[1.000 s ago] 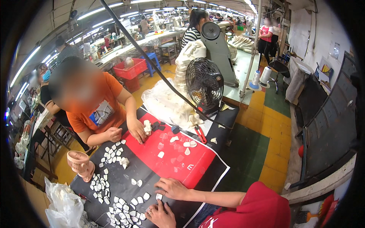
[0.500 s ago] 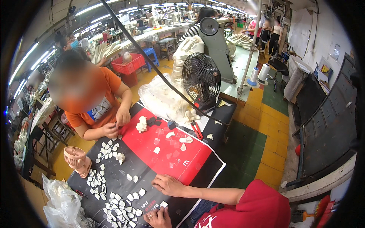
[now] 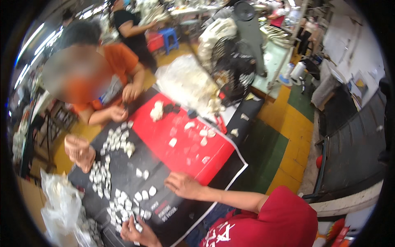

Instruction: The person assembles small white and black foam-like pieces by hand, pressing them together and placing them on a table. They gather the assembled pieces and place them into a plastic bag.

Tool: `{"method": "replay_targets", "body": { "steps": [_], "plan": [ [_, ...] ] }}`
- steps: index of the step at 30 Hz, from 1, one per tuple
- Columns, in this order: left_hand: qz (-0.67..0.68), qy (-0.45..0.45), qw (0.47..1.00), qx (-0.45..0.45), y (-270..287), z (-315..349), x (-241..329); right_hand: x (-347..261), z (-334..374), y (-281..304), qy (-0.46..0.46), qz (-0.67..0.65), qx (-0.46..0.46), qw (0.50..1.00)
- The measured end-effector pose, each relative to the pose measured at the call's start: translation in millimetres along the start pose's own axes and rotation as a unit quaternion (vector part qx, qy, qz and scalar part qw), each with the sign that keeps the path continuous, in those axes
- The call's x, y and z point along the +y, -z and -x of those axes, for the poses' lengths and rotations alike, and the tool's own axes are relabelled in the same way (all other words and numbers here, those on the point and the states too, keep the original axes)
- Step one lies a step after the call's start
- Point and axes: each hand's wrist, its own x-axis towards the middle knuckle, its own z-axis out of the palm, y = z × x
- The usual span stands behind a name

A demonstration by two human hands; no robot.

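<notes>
My left hand (image 3: 138,233) is at the near edge of a pile of small white shield-shaped pieces (image 3: 119,206). Its thumb and fingers close around one white piece (image 3: 139,227), though motion blurs the fingertips. Farther right, my right hand (image 3: 184,185) lies palm down on the black part of the printed mat (image 3: 197,206), fingers loosely extended, with nothing visible in it. Between my hands and the pile sit a few separate white pieces (image 3: 145,194), and two more (image 3: 142,173) lie a little farther off.
Across the table, a person in orange (image 3: 119,61) handles something small and dark. A pink fan (image 3: 79,152) and clear plastic bag (image 3: 61,206) line the left side. White pieces, red-handled clippers (image 3: 221,123), a large plastic bag (image 3: 185,80) and a black fan (image 3: 232,66) occupy the far side.
My left hand has moved left to the pile from the mat's printed lettering. My right hand stays almost in place. The whole view has shifted slightly, and a person in black now shows behind.
</notes>
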Motion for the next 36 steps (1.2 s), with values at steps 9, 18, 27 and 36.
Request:
{"method": "replay_targets", "body": {
  "steps": [9, 18, 27, 36],
  "plan": [
    [0.136, 0.034, 0.974, -0.178, -8.9, 11.9, 60.7, 0.5, -31.1, 30.8, -0.136, -0.108, -0.026, 0.984],
    [0.105, 0.035, 0.967, -0.229, -32.4, -2.2, 76.9, -4.8, -100.5, 7.9, -0.088, 0.017, -0.116, 0.989],
    [0.11, 0.041, 0.963, -0.243, -26.8, 4.7, 80.3, -10.5, -92.2, -2.9, -0.124, 0.08, -0.152, 0.977],
    [0.118, -0.012, 0.94, -0.321, -31.1, 5.0, 81.4, -3.6, -78.5, 17.4, -0.07, 0.025, -0.144, 0.987]
  ]
}}
